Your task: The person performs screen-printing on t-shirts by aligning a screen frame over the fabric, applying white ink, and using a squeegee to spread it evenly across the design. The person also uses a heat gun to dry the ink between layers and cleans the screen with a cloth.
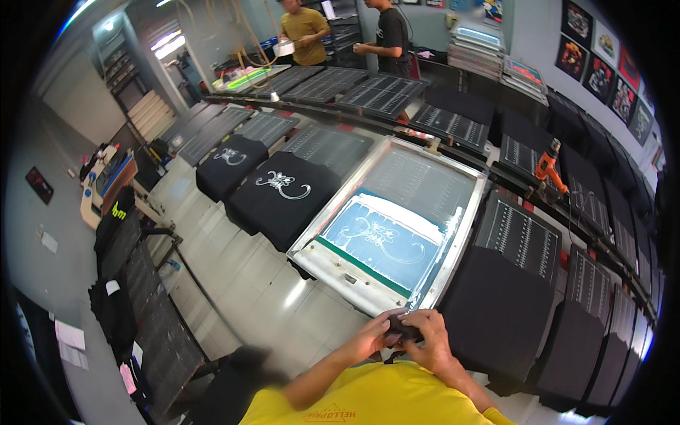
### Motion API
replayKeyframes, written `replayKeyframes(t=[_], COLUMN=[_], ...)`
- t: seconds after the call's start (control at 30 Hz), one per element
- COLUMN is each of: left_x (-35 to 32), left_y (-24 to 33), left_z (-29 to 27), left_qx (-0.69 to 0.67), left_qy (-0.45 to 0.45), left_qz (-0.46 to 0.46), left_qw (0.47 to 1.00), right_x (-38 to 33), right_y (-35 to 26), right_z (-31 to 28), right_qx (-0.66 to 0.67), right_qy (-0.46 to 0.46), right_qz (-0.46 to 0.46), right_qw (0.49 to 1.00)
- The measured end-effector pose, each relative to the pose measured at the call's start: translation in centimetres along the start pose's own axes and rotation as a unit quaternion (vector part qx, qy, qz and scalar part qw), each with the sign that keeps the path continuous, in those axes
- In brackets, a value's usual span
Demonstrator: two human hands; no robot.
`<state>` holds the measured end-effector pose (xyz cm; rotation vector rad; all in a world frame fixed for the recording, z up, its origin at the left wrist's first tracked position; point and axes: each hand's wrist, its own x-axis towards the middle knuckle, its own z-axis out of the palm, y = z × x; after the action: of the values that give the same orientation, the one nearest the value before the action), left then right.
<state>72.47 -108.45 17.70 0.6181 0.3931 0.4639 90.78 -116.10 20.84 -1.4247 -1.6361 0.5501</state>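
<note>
Close to my body, at the near end of a screen printing frame (pixel 464 244), my left hand (pixel 374 338) and my right hand (pixel 433 341) meet. Their fingers close around a small dark object (pixel 401 333), perhaps a bunched cloth; its kind is too hidden to tell. The frame lies tilted across the table, its mesh carrying a blue stencil (pixel 400 268) with a white floral scroll. White ink smears the mesh beyond the stencil, and a green strip (pixel 354 263) runs along its near side.
Black T-shirts with white prints (pixel 283 185) lie on boards left of the frame. More black shirts (pixel 496 312) cover boards on the right. An orange heat gun (pixel 550 168) stands on the rail. Two people (pixel 306 34) stand at the back. A dark bench (pixel 159 326) is at left.
</note>
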Motion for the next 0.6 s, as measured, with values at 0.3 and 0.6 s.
replayKeyframes(t=[0.3, 0.6], left_x=[-1.1, -1.5], left_y=[-0.8, -1.8], left_z=[-1.0, -0.3], left_qx=[0.073, 0.322], left_qy=[0.269, 0.365], left_qz=[0.13, 0.257], left_qw=[0.952, 0.835], right_x=[1.6, 1.3], right_y=[-0.2, 3.9], right_z=[0.5, 0.1], right_qx=[0.119, 0.286], right_qy=[-0.112, -0.235], right_qz=[-0.024, 0.161], right_qw=[0.986, 0.915])
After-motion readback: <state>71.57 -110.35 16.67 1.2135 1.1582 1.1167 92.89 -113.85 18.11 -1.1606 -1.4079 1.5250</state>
